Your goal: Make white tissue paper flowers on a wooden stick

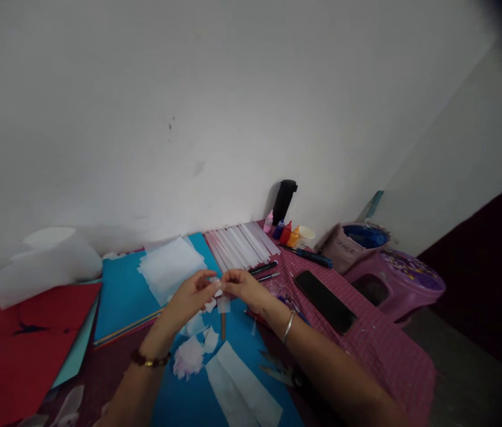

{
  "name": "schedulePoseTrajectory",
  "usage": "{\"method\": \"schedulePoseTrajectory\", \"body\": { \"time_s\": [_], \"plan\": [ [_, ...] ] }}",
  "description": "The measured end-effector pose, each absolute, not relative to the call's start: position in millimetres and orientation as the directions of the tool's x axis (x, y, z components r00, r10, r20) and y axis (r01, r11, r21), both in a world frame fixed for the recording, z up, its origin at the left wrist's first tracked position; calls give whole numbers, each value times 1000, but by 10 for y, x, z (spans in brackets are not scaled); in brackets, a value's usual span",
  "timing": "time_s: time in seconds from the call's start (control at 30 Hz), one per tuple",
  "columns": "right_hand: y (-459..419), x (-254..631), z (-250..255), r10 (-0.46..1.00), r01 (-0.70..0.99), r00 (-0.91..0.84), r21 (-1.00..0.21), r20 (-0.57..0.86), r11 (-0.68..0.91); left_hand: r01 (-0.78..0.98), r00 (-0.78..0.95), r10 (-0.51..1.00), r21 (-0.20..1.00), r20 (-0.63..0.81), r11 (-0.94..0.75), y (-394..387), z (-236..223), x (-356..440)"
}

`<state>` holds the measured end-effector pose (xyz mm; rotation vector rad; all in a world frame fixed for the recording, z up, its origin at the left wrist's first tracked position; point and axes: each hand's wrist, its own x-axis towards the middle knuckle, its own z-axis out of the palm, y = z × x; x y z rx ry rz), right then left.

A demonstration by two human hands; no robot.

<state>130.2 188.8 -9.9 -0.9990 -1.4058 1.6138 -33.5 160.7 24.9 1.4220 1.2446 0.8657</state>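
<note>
My left hand [194,295] and my right hand [247,288] meet over the blue sheet, fingertips almost touching. Both pinch a small piece of white paper [217,291], partly hidden by the fingers. Just below hang or lie a translucent strip [223,305] and a thin brown stick [223,327]; how they join the paper cannot be made out. Nearer to me lie a crumpled pinkish-white paper bundle [188,357], torn paper bits [210,339] and two long white paper strips [245,379]. Scissors [280,373] rest under my right forearm.
White sheets [171,265] lie on blue board behind my left hand, red card [19,350] at left. Pale strips [242,244], pens [265,271], paint bottles [285,232], a black bottle [284,200] and a phone [325,301] are farther right. A pink stool [393,284] stands beyond the table edge.
</note>
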Motion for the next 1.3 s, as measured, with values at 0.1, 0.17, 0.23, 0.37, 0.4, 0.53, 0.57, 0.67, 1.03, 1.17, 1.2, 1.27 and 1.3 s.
{"method": "schedulePoseTrajectory", "body": {
  "time_s": [0.1,0.17,0.23,0.37,0.4,0.53,0.57,0.67,1.03,1.17,1.2,1.27,1.3],
  "plan": [
    [1846,1258,-62,929,-34,-369,-999,-13,-27,108,145,989,994,-27,12,1614,178,-252],
    [1828,1243,-43,943,-30,-333,-1000,8,-2,47,140,990,999,-16,9,1617,144,-239],
    [1818,1238,-31,949,-33,-316,-999,10,0,24,140,990,999,-30,26,1615,133,-258],
    [1803,1232,-13,948,-38,-319,-999,21,10,10,153,987,998,-58,57,1612,149,-321],
    [1798,1228,-6,947,-50,-320,-999,25,9,9,154,986,998,-64,64,1616,151,-330],
    [1780,1196,17,929,-148,-366,-989,51,-4,22,159,983,996,-89,86,1641,143,-343],
    [1778,1187,21,924,-152,-378,-988,58,0,29,163,982,996,-91,88,1645,141,-345],
    [1774,1168,39,929,-109,-367,-994,38,-2,30,163,983,996,-84,80,1642,152,-351],
    [1794,1116,-7,989,-330,-140,-939,-48,-92,-31,28,999,999,22,-21,1631,241,-405],
    [1773,1122,3,989,-373,-141,-924,-35,-86,1,-30,996,996,84,-84,1623,262,-391],
    [1760,1128,20,987,-368,-154,-925,-44,-98,-13,-33,996,996,87,-88,1617,270,-379],
    [1730,1141,57,978,-356,-198,-924,-71,-139,-52,-41,993,993,107,-109,1604,282,-354],
    [1716,1145,71,968,-352,-235,-920,-88,-169,-61,-53,990,989,132,-135,1598,286,-344]
  ]
}}
